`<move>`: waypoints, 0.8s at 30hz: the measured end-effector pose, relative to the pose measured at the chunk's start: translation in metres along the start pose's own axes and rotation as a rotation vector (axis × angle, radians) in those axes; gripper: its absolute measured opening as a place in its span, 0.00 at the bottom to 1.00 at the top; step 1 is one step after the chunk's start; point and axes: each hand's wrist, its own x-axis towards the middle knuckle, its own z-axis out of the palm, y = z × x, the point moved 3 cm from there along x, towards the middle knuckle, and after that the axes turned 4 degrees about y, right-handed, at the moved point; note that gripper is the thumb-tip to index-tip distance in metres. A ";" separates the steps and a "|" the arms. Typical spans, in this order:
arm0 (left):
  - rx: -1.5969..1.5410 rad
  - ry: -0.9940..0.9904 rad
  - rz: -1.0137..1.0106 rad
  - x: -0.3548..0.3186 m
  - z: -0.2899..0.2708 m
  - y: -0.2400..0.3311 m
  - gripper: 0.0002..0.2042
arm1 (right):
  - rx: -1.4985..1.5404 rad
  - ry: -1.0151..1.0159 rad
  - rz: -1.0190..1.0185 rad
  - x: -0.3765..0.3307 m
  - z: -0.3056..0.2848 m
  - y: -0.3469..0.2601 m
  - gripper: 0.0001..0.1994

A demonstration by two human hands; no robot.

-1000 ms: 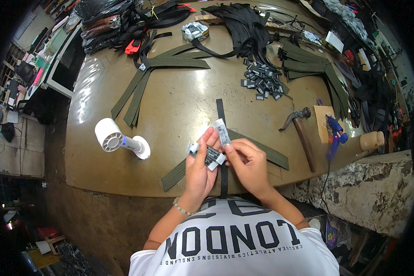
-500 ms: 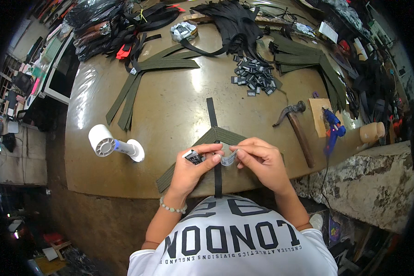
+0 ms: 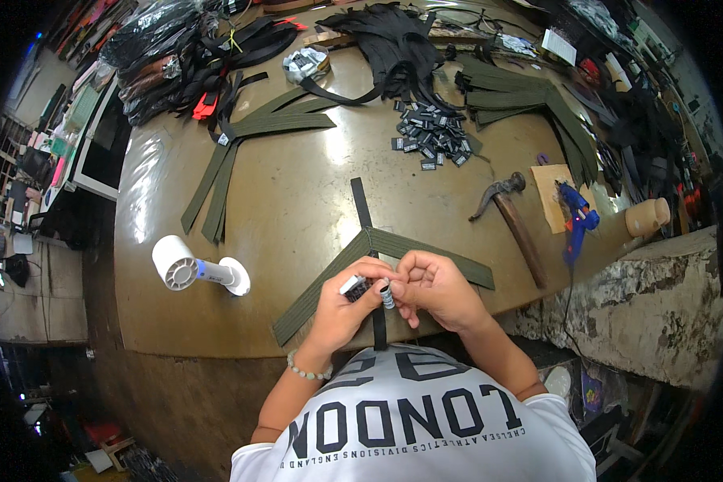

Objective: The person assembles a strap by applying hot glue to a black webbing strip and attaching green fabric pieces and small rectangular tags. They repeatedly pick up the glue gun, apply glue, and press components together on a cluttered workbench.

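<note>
Hands (image 3: 339,312) (image 3: 440,292), two, one curled label (image 3: 387,296), one hammer (image 3: 519,237)

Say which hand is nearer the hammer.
Right. The right hand is left of the hammer and closer to the table's near edge, not touching it; the left hand is farther left, beyond the right.

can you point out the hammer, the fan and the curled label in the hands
Hammer (image 3: 513,226): head view, on its wooden handle.
Fan (image 3: 210,273): head view, on its handle.
Curled label (image 3: 387,296): head view, on its outer side.
</note>
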 end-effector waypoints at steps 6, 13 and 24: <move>0.672 -0.019 0.635 -0.004 -0.010 0.028 0.14 | 0.304 -0.211 0.282 -0.004 0.003 0.002 0.11; 0.176 0.224 -0.177 -0.006 -0.012 0.014 0.08 | -0.233 0.062 -0.037 -0.008 0.003 -0.011 0.13; 0.266 0.238 -0.146 -0.006 -0.001 0.013 0.05 | -0.310 0.153 -0.227 -0.008 0.004 -0.004 0.11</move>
